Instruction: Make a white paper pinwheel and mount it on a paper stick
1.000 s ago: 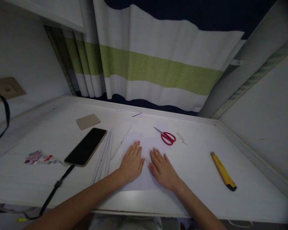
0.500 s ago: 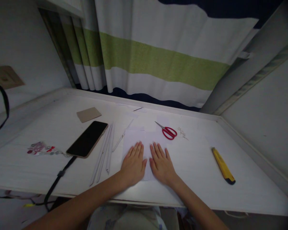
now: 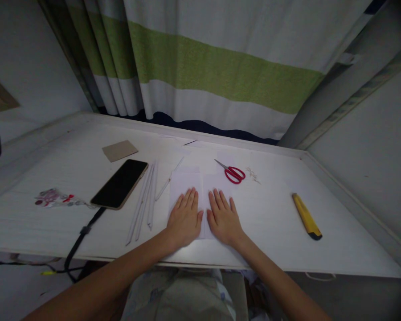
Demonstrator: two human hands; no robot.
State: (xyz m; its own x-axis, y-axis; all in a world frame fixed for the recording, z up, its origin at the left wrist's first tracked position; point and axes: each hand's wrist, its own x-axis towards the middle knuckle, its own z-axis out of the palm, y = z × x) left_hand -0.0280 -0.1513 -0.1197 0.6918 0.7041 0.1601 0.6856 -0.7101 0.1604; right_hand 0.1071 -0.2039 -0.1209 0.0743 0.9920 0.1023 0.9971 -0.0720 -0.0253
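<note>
White paper [image 3: 185, 179] beneath flat left hand [image 3: 184, 222], right hand [image 3: 224, 221]

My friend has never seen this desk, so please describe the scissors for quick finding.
On the white desk below the striped curtain, find the right hand, palm down on paper. The scissors lie beyond it, tips pointing away and left; their red looped handles set them apart from the yellow cutter.
</note>
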